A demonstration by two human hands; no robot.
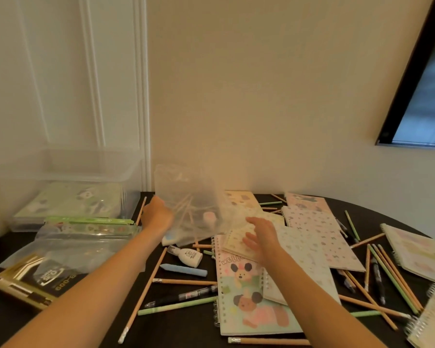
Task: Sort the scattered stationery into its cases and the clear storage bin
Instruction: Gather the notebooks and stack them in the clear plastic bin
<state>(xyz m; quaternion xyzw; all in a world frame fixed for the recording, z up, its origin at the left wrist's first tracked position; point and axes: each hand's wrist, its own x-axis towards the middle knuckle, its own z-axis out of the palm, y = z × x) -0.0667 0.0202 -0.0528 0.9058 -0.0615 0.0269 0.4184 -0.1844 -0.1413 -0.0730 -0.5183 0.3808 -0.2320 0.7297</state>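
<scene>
Head view | my left hand (157, 213) has its grip closed on the edge of a clear pouch (189, 199), blurred, lifted off the worktop (186, 322) | right hand (260, 238) grip wide, fingers spread over a small notepad (236, 243) | clear storage bin (60, 177) far left holds a green notebook (70, 199) | pencils (146, 292) scattered around.

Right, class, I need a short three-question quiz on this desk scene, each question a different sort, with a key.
1. True or false: the clear storage bin is completely empty.
2. Which hand holds the translucent pouch: A) left hand, B) right hand?
3. Fill in: the blue crayon lies just below the white ____ bottle.

Key: 1 false, a green patterned item lies inside; 2 A; 3 correction-fluid or glue, its label is unreadable.
</scene>
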